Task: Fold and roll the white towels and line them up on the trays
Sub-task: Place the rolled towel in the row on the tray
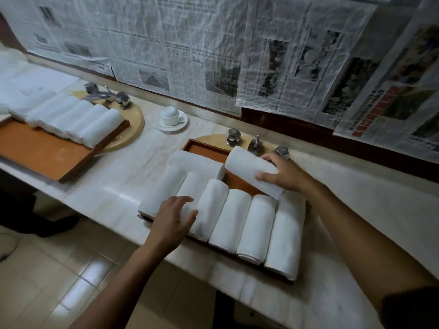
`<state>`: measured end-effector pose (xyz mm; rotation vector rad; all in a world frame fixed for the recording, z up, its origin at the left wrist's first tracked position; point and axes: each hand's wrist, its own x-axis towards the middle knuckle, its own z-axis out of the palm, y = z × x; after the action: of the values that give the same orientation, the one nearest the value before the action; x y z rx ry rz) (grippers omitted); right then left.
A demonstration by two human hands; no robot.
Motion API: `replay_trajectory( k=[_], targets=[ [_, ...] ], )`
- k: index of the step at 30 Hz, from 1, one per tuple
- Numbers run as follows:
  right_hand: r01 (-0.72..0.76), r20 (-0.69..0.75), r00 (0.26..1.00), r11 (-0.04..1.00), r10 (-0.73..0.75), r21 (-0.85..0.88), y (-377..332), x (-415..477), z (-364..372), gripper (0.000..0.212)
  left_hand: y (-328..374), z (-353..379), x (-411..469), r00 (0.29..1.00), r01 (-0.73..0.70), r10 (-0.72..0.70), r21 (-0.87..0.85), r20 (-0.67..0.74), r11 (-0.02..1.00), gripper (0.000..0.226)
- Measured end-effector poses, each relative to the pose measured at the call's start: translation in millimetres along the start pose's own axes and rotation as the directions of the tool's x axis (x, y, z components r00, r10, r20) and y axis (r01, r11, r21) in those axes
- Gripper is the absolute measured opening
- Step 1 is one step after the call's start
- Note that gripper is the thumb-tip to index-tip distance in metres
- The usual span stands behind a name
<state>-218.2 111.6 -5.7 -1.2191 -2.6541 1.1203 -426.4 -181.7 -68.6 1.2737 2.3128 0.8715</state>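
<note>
Right hand fingers grip a rolled towel, long axis crosswise to the front row of rolls, above the wooden tray's far-right corner; left hand rests slack-fingered on that row.

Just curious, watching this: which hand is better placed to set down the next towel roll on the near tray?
The right hand. It grips a rolled towel above the bare back part of the near tray; the left hand holds nothing, over the front row.

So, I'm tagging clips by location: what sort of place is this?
Likely a hotel or spa washroom: a marble counter with two basins and taps, plus trays of rolled towels.
</note>
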Motion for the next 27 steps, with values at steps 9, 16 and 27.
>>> replay_trajectory(
  k=[9, 16, 27],
  targets=[
    [-0.045, 0.298, 0.951, 0.993, 0.077, -0.112, 29, 72, 28, 0.031, -14, 29, 7, 0.997, -0.017, -0.003, 0.257, 0.078, 0.966, 0.066],
    [0.048, 0.232, 0.972, 0.948, 0.028, -0.315, 15, 60, 38, 0.072, -25, 23, 21, 0.999, -0.031, 0.026, 0.203, 0.023, 0.979, 0.061],
    [-0.116, 0.197, 0.963, 0.945, 0.182, -0.306, 2, 54, 51, 0.053, -43, 5, 44, 0.974, -0.194, 0.170, 0.169, 0.147, 0.966, 0.048]
  ],
)
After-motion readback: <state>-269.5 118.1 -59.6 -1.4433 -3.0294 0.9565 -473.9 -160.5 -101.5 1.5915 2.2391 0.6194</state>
